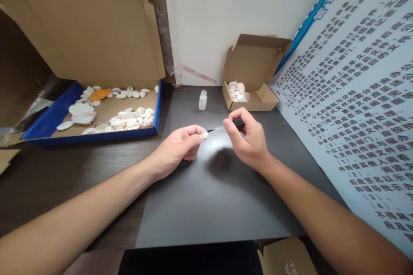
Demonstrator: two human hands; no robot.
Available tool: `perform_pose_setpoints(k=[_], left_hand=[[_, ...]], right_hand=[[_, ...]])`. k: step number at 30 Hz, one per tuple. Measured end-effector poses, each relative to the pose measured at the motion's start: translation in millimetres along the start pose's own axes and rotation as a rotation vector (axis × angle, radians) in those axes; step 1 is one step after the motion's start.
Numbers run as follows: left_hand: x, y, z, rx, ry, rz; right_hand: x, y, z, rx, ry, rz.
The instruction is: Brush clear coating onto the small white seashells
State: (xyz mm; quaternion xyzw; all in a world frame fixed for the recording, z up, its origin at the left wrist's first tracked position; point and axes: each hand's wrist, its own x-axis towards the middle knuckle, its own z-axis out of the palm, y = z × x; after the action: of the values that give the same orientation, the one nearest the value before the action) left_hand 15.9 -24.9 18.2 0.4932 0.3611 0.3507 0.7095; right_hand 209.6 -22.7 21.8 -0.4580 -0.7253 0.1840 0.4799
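Note:
My left hand (180, 146) is closed in a pinch, with a small white piece (205, 135) at the thumb and fingertip. It looks like a bit of shell, but most of it is hidden. My right hand (247, 137) grips a black brush cap (238, 123), whose thin pale stem (219, 129) points left. The stem's dark tip is right by the left fingertips; whether it touches the white piece I cannot tell. Beyond both hands, a small clear bottle (202, 101) with whitish contents stands upright without a cap.
On the left, a blue-edged cardboard box (158, 114) lies open with many white shells (129, 120) and an orange shell (100, 94). A smaller open carton (251, 105) at the back right holds more shells (238, 91). A printed board (355, 73) leans along the right side of the grey mat (193, 215).

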Motion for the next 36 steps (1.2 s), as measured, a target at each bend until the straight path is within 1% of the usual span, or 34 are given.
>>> perform_pose_setpoints(k=[3,7,11,15,18,20,23,28,36], left_hand=[[0.5,-1.3,-1.6,0.01,0.0,0.009],[0.7,-2.3,-2.5,0.019,-0.002,0.019],[0.8,-3.1,-2.5,0.016,-0.001,0.009],[1.2,-3.9,-2.4,0.02,-0.004,0.008],[1.6,-4.1,-2.6,0.021,0.004,0.0],[1.7,-4.3,-2.8,0.022,0.005,-0.007],[1.7,-4.8,-3.1,0.023,0.001,-0.008],[2.2,-5.3,-3.4,-0.038,-0.019,-0.05],[4.3,-0.4,-7.4,-0.153,-0.017,-0.125]], right_hand=[[0.5,-0.4,0.5,-0.017,-0.036,-0.019],[1.3,-0.1,-0.3,-0.023,-0.013,-0.014],[1.7,-0.1,-1.3,-0.037,-0.049,-0.035],[2.2,-0.6,-1.5,-0.054,-0.03,-0.031],[2.5,-0.7,-1.5,-0.052,-0.063,-0.037],[2.7,-0.2,-1.9,-0.053,-0.079,-0.027],[2.8,0.6,-2.9,-0.048,-0.067,-0.01],[2.1,1.1,-2.3,-0.005,-0.12,-0.004],[1.8,3.6,-2.4,0.034,-0.196,0.075]])
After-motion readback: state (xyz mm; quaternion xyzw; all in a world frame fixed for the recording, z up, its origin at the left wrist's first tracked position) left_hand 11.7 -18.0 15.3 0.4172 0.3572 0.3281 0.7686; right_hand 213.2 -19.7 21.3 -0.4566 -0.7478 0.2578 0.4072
